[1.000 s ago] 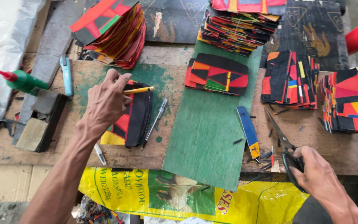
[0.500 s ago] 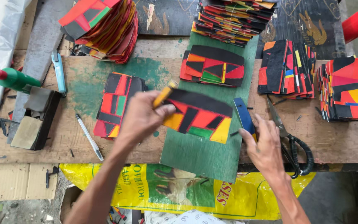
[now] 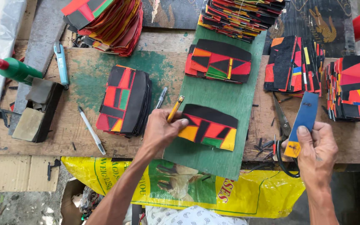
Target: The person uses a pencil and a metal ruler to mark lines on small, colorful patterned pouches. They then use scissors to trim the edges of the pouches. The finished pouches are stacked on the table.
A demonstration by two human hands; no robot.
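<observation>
Lifting off the bench since half a second ago, the right hand (image 3: 316, 155) now grips the blue template (image 3: 302, 121) at four o'clock; the left hand (image 3: 160, 132), pinching a yellow pencil (image 3: 175, 108), presses the patchwork piece (image 3: 208, 127), centred on the green board (image 3: 217, 98), ready for marking.

Worn wooden workbench (image 3: 63, 137) (green-stained), daylight, littered ground (image 3: 17, 204).

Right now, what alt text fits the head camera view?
Left hand holds a yellow pencil against a patchwork piece on a green board; right hand holds a blue strip. Patchwork stacks surround them.
</observation>
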